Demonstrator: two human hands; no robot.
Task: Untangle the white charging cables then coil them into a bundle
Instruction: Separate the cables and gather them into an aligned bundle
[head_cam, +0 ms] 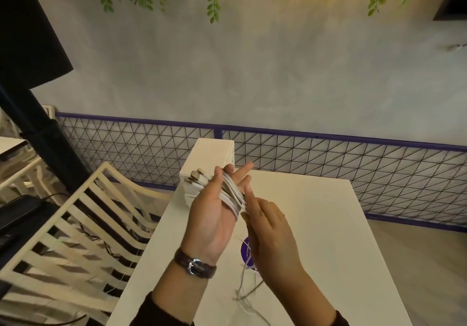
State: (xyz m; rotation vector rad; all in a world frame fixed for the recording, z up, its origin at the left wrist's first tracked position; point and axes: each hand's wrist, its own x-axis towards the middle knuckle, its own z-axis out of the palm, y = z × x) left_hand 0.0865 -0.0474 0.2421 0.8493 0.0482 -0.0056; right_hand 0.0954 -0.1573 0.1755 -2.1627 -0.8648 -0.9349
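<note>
The white charging cables [231,193] are wound in several loops around the fingers of my left hand [214,212], which is raised palm up above the table. Their metal plug ends [195,176] stick out at the hand's left side, pinned under my thumb. My right hand [267,227] is just to the right, its fingertips pinching the strands where they leave the coil. Loose cable tails [243,284] hang below it down to the white table [328,237].
A white box [214,153] stands at the table's far left corner. A purple round sticker [246,249] lies on the tabletop under my hands. A cream slatted chair [75,224] is at the left. A wire mesh fence [328,163] runs behind the table.
</note>
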